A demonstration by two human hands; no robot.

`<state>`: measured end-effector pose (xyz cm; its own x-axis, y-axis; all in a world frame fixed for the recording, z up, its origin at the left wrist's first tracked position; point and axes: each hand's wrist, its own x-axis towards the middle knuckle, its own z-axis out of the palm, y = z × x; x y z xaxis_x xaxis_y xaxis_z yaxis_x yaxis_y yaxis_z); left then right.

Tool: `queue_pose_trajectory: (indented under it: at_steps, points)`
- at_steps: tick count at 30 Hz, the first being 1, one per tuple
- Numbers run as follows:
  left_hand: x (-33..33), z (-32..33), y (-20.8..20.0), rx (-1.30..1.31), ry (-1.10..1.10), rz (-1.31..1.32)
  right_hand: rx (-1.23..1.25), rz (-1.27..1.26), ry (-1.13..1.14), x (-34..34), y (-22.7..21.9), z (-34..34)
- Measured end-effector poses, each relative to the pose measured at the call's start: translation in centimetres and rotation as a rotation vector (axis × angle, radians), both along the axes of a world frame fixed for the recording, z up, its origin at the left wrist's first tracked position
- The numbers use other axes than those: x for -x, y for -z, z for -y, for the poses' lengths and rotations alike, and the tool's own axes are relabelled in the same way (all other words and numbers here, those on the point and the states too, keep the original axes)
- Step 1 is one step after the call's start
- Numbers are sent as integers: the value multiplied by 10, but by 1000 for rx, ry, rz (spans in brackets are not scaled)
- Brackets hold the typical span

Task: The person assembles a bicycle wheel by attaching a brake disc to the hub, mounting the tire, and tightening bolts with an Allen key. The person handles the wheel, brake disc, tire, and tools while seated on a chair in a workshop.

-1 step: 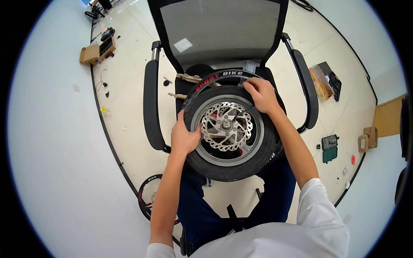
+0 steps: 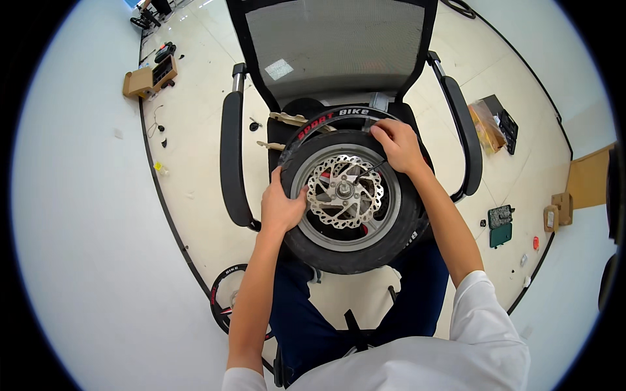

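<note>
A small wheel with a black tyre and grey rim lies flat over the chair seat, its silver brake disc facing up. My left hand clasps its left side, thumb over the rim and fingers on the tyre. A thin dark hex key slants from a bolt on the disc to beneath my right hand. That hand's fingers are curled above the tyre's upper right and partly hide the key's end. Behind the wheel shows a black ring with printed lettering, seemingly another wheel's rim.
A black office chair with armrests stands before me. Pale flat pieces stick out left of the wheel. Another lettered wheel rests at lower left. An open carton, a green case and a bagged item lie on the floor.
</note>
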<state>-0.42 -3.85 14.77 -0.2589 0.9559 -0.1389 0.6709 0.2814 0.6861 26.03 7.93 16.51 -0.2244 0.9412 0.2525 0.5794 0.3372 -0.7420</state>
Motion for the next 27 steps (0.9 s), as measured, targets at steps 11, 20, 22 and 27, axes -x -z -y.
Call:
queue_pose_trajectory:
  at_steps: [11,20,22,27]
  points:
    - [14,33,17,-44,-168,254,-301,330,-215,26,-39,75]
    - [28,27,9,-56,-66,182,-327,323,-172,36,-14,54]
    - [32,26,11,-70,-57,184,-299,300,-148,40,-10,50]
    - [35,30,17,-17,-68,258,-295,332,-202,47,-8,42]
